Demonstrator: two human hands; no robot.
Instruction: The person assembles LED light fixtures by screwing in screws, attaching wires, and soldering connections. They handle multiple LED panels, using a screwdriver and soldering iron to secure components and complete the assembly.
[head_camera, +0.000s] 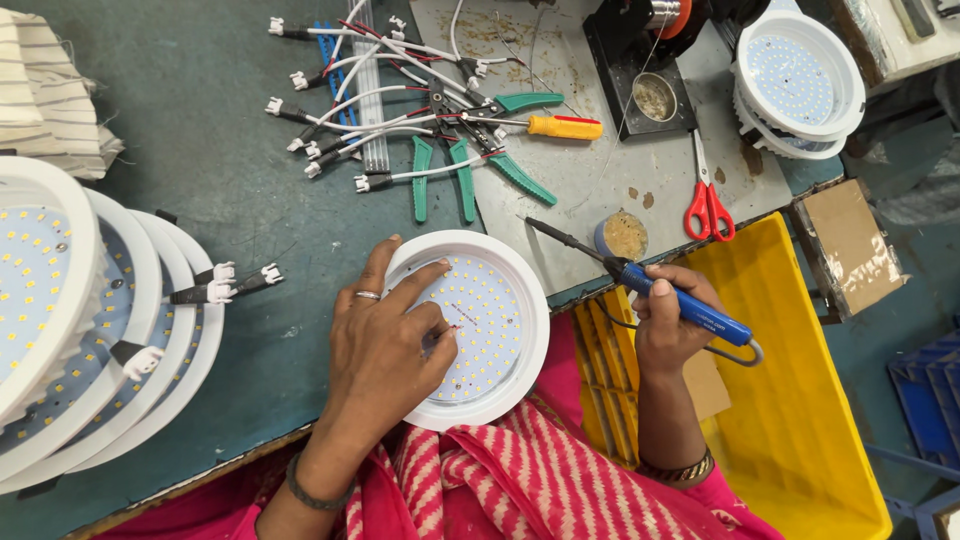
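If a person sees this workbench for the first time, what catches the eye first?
At the centre, the left hand presses on a round white LED light panel at the table's near edge, while the right hand holds a blue soldering iron beside it. A bright yellow crate sits at the right, and stacked light panels fill the left.

A dark green worktable (220, 160) is filling the left and centre of the frame, with a stained grey mat (640, 170) lying at upper centre. A yellow crate (800, 400) is sitting at lower right over grey-blue floor (900, 320).
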